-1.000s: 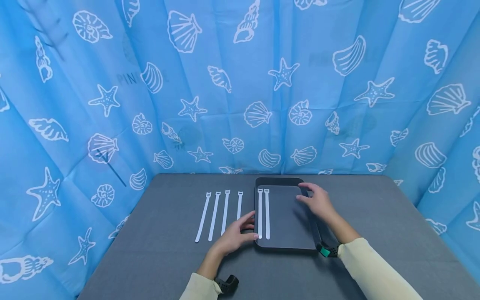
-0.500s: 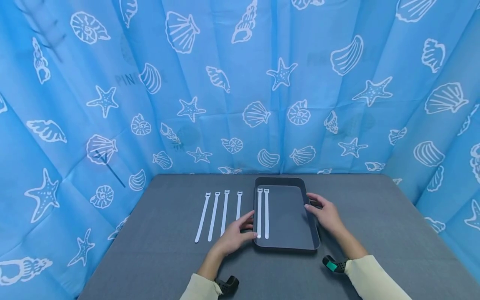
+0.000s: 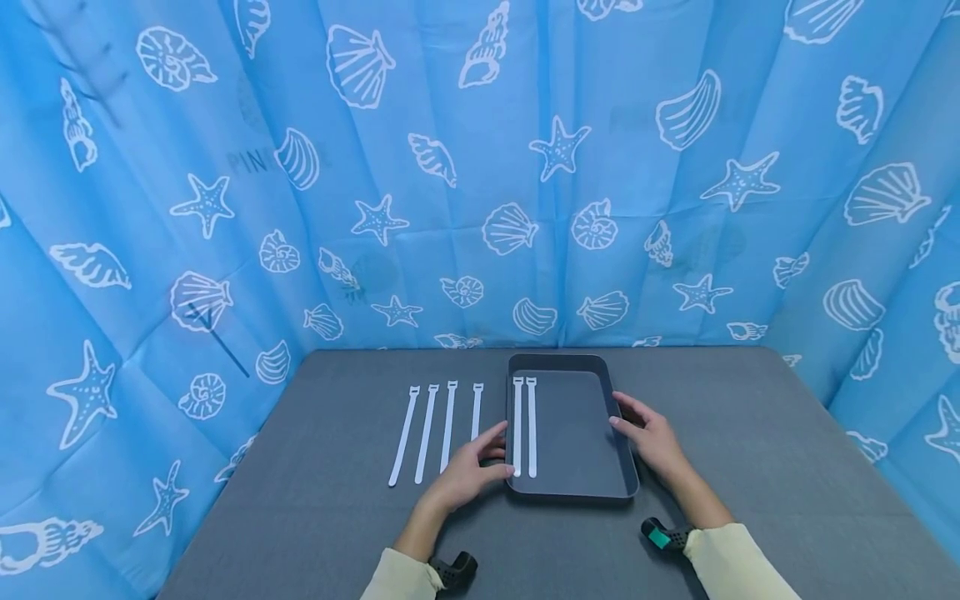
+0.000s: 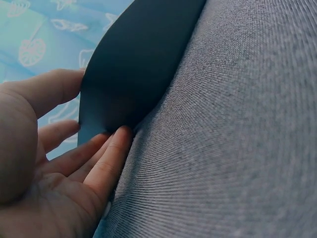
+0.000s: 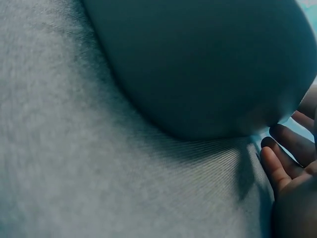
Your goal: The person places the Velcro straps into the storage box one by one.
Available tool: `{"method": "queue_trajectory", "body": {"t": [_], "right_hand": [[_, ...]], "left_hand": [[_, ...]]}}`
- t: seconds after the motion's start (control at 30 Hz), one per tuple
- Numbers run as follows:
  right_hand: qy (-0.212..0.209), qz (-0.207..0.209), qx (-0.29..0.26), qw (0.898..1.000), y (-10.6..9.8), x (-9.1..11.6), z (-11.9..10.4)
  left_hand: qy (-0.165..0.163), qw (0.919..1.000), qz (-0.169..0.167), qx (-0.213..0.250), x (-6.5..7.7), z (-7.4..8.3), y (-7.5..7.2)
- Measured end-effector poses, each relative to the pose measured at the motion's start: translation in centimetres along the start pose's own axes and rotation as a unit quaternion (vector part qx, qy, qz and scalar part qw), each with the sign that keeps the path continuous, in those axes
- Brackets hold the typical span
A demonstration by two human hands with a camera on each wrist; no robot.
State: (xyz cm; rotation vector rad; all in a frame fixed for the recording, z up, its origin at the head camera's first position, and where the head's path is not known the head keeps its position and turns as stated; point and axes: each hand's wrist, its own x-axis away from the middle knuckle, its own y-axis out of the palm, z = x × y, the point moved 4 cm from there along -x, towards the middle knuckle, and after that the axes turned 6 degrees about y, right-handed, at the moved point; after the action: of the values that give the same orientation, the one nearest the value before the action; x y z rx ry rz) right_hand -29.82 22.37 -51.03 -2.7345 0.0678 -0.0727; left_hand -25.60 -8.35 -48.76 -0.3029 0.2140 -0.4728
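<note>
A dark grey rectangular tray (image 3: 576, 433) lies on the table, with two white cable straps (image 3: 532, 429) side by side along its left inner side, slotted heads at the far end. My left hand (image 3: 467, 471) touches the tray's left side. In the left wrist view its thumb tip meets the rim and its extended fingers (image 4: 106, 161) lie along the outer wall, close to the cloth. My right hand (image 3: 654, 437) is at the right side, thumb by the rim. The right wrist view shows its fingers (image 5: 280, 163) extended at the tray's outer wall.
Several more white cable straps (image 3: 405, 437) lie in a row on the grey cloth-covered table (image 3: 337, 533), left of the tray; my left hand hides the lower part of some. A blue curtain (image 3: 450, 167) with white shell prints hangs behind and around the table.
My right hand has moved from the tray's far right corner, over its inside, down to the middle of its right side. The left hand stays at the left side; the straps lie as before.
</note>
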Motion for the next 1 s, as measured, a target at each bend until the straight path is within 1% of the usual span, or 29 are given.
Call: {"method": "queue_trajectory", "body": {"t": [0.17,0.37,0.4,0.6,0.63,0.8,0.9,1.0], "right_hand": [[-0.005,-0.005,0.001,1.000,0.1,-0.1,0.2],[-0.015,0.005,-0.016,1.000,0.1,0.4,0.6],[-0.018,0.007,-0.018,1.000,0.1,0.4,0.6],[-0.037,0.010,-0.007,0.999,0.0,0.8,0.7],[-0.040,0.010,-0.005,0.999,0.0,0.9,0.7],[-0.051,0.014,0.003,0.999,-0.4,1.4,0.6],[-0.052,0.015,0.014,0.998,-0.4,1.4,0.5],[-0.053,0.013,0.021,0.998,-0.3,1.5,0.5]], "left_hand": [[0.000,1.0000,0.002,0.004,0.1,-0.2,0.0],[0.003,1.0000,0.003,0.001,0.3,-0.2,-0.1],[0.003,1.0000,0.003,0.001,0.2,-0.4,-0.1],[-0.007,1.0000,0.003,0.003,-0.8,-3.5,-0.1],[-0.008,0.9999,0.002,0.005,-1.0,-3.8,-0.1],[-0.016,0.9993,-0.006,0.035,-1.2,-3.5,0.0],[-0.015,0.9975,-0.012,0.068,-1.2,-3.2,-0.1],[-0.019,0.9954,-0.022,0.092,-1.1,-2.7,-0.1]]}}
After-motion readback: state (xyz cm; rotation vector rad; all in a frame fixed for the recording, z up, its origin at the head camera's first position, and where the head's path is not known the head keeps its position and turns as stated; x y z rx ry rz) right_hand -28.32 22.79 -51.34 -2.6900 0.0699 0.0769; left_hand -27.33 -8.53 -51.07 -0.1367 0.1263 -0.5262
